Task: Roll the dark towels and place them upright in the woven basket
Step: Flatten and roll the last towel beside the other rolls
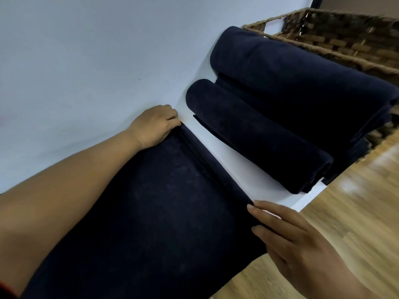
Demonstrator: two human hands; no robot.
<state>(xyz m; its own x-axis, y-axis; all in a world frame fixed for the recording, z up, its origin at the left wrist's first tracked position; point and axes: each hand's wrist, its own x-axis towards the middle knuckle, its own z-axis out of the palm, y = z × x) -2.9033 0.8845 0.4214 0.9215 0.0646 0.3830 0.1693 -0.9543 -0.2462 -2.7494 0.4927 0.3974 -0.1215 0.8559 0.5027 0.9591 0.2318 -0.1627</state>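
Note:
A dark navy towel (151, 212) lies flat on the white table (233, 169), its far edge turned over into a thin roll. My left hand (154, 125) grips the roll's left end with curled fingers. My right hand (302, 240) touches the roll's right end with straight fingers. Beyond it lies a rolled dark towel (254, 134). A larger folded dark towel (302, 83) rests behind that, against the woven basket (336, 39) at the top right. The basket's inside looks empty where it shows.
A pale wall (86, 50) runs along the table's left side. The table's right edge drops to a wooden floor (356, 201). A strip of bare white tabletop separates the flat towel from the rolled one.

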